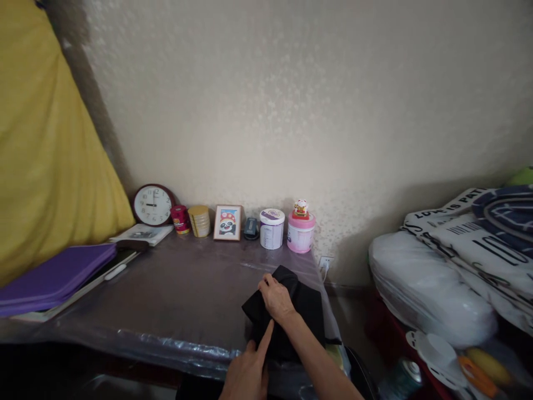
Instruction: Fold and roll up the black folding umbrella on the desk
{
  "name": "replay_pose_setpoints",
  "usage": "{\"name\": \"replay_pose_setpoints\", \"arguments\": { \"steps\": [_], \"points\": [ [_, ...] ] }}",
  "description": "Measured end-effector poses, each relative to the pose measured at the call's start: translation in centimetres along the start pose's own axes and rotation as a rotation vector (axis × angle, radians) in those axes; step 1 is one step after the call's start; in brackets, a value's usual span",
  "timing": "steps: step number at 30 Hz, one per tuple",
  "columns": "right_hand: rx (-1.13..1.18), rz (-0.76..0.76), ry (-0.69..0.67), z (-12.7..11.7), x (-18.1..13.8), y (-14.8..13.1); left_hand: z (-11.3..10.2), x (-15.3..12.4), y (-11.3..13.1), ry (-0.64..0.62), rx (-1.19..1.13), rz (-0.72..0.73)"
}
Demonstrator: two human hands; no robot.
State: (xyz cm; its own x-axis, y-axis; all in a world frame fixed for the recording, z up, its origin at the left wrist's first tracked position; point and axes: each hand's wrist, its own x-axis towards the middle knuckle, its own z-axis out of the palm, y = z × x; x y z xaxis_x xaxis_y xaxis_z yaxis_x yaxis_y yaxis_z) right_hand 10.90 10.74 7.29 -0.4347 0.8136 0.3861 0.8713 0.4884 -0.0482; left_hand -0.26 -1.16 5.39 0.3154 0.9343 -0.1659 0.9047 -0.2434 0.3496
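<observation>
A piece of black cloth (310,305), bunched and partly folded, lies on the right front corner of the table. My right hand (275,297) rests on top of it, fingers bent and closed on a fold. Just below, at the table's front edge, my left hand (249,369) touches the near side of the cloth. Its index finger is stretched along the fabric, and its other fingers are curled around the near edge and partly hidden.
Along the wall stand a clock (153,205), a panda picture frame (227,223), and a purple-white tub (272,229). A pink tub (300,233) carries a cat figurine (300,209). Purple folders (58,275) lie left. Wrapped bedding (428,289) is piled right, beyond a gap.
</observation>
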Motion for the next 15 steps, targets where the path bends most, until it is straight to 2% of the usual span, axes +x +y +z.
{"name": "replay_pose_setpoints", "arguments": {
  "steps": [3,6,10,15],
  "points": [
    [0.11,-0.019,0.063,-1.0,-1.0,-0.4,0.2,-0.1,0.2,0.034,-0.029,0.008],
    [0.225,-0.059,0.12,-2.0,-3.5,-0.9,0.2,-0.3,0.3,0.035,-0.054,0.005],
    [0.305,-0.127,0.092,-2.4,-6.8,-0.8,0.0,-0.4,0.5,0.013,-0.058,-0.032],
    [0.315,-0.152,0.064,-1.8,-6.8,0.9,-0.3,-0.2,0.9,-0.021,-0.068,-0.063]
  ]
}}
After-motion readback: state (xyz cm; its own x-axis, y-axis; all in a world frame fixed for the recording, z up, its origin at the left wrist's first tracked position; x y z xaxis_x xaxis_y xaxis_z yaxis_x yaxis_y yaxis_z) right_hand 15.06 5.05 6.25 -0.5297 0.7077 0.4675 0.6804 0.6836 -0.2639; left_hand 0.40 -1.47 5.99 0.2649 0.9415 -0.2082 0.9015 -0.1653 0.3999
